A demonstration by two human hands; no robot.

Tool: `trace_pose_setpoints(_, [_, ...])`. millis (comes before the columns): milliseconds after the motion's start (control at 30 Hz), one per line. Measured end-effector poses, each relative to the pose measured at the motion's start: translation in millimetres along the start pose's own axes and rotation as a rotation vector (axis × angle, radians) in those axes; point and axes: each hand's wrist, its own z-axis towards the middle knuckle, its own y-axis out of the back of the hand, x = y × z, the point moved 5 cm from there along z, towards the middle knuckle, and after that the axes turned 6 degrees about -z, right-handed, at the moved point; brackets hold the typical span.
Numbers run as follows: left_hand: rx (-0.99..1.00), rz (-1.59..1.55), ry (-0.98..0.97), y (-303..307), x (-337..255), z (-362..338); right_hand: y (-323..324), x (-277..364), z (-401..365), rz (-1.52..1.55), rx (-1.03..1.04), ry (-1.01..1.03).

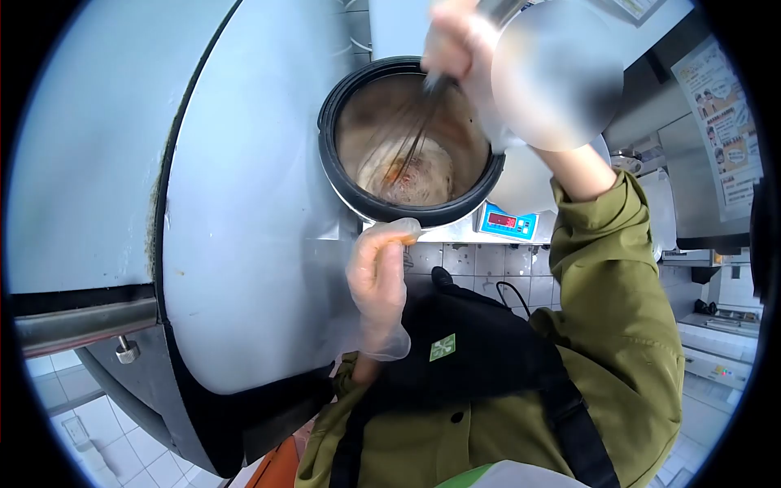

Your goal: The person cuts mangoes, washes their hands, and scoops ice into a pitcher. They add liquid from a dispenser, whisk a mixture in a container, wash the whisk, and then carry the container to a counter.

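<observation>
A deep round pot (412,220) with a black rim stands near the middle of the view. Pale, foamy contents (419,179) with a reddish-brown patch lie at its bottom. My right hand (465,50), in a clear glove and blurred by motion, is closed around a wire whisk (416,122) over the pot's upper right side. The whisk's wires reach down into the contents. My left hand (381,276), also in a clear glove, has its curled fingers closed on the near edge of the pot.
A blue digital scale (508,222) with a red display sits right of the pot. A large grey-white curved surface (244,203) fills the left side. Printed sheets (720,122) hang at the right. Floor tiles (488,260) and a black cable show below the counter.
</observation>
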Motion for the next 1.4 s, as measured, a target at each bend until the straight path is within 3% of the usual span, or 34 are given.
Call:
trace_pose_setpoints(33, [-0.009,-0.004,-0.018,1,0,0,-3,-1,-6,0.07,0.207,0.004])
trace_pose_setpoints(100, [0.005,0.033,-0.022,1,-2,1,5,5,8,-0.051,0.217,-0.294])
trace_pose_setpoints(133, [0.013,0.052,-0.021,1,-3,0,9,13,27,-0.109,0.21,-0.235])
trace_pose_setpoints(167, [0.002,0.034,-0.026,1,-4,-1,17,28,34,-0.391,0.047,0.03])
trace_pose_setpoints(233, [-0.019,-0.004,-0.037,2,-5,-1,12,21,25,-0.213,-0.076,0.075])
trace_pose_setpoints(300, [-0.021,0.015,-0.063,1,-5,0,-12,0,-5,0.051,0.122,-0.05])
trace_pose_setpoints(333, [-0.022,0.026,-0.072,2,-5,0,-8,-5,-3,0.107,0.432,-0.07])
trace_pose_setpoints(367, [-0.013,0.012,-0.063,1,-4,1,-6,-9,5,0.158,0.611,-0.2])
trace_pose_setpoints(433, [0.011,-0.014,-0.041,1,-4,-1,8,10,31,-0.092,0.351,-0.183])
trace_pose_setpoints(467, [0.025,0.026,-0.062,0,-7,-1,6,29,32,-0.266,0.098,-0.05])
trace_pose_setpoints(500, [0.018,0.0,-0.072,-1,-8,0,11,24,38,-0.244,0.05,0.066])
trace_pose_setpoints(567, [0.004,-0.051,-0.081,-4,-7,-1,-7,13,3,-0.166,-0.033,0.095])
trace_pose_setpoints(633, [-0.011,-0.049,-0.078,-5,-4,-2,-7,-4,-8,0.075,0.47,0.016])
trace_pose_setpoints(700, [-0.001,-0.041,-0.059,-6,-4,-6,-1,13,-1,-0.025,0.471,-0.212])
trace_pose_setpoints(733, [-0.008,-0.002,-0.051,-6,-4,-8,15,11,18,-0.074,0.356,-0.187])
trace_pose_setpoints(767, [-0.001,-0.004,-0.061,-8,-7,-8,17,26,26,-0.255,0.113,-0.082])
trace_pose_setpoints(800, [0.007,-0.006,-0.073,-10,-9,-8,30,24,30,-0.48,0.17,0.251])
trace_pose_setpoints(867, [0.011,-0.027,-0.077,-14,-10,-8,29,7,15,-0.335,0.044,0.284])
trace_pose_setpoints(900, [0.005,-0.047,-0.066,-16,-7,-11,19,-7,3,-0.131,0.082,0.25])
trace_pose_setpoints(1000, [-0.001,-0.053,-0.035,-17,-1,-18,14,-3,-15,0.054,0.543,-0.053])
trace_pose_setpoints(1033, [0.005,-0.046,-0.023,-18,-1,-20,22,9,-14,-0.039,0.318,-0.16])
trace_pose_setpoints(1100, [0.014,0.001,-0.073,-18,-10,-26,41,31,8,-0.304,0.212,0.114])
trace_pose_setpoints(1167, [0.026,-0.013,-0.092,-13,-13,-36,33,28,-4,-0.323,-0.039,0.318])
trace_pose_setpoints(1233, [0.042,-0.092,-0.07,-12,-7,-48,11,7,-31,-0.173,-0.119,0.244])
trace_pose_setpoints(1300, [0.078,-0.116,-0.031,-10,-4,-60,-4,1,-54,-0.201,0.242,0.138])
trace_pose_setpoints(1367, [0.163,-0.128,-0.01,-5,-1,-70,-10,27,-77,-0.167,0.102,0.087])
trace_pose_setpoints(1400, [0.205,-0.12,-0.031,-4,-5,-73,-6,49,-83,-0.254,0.087,0.209])
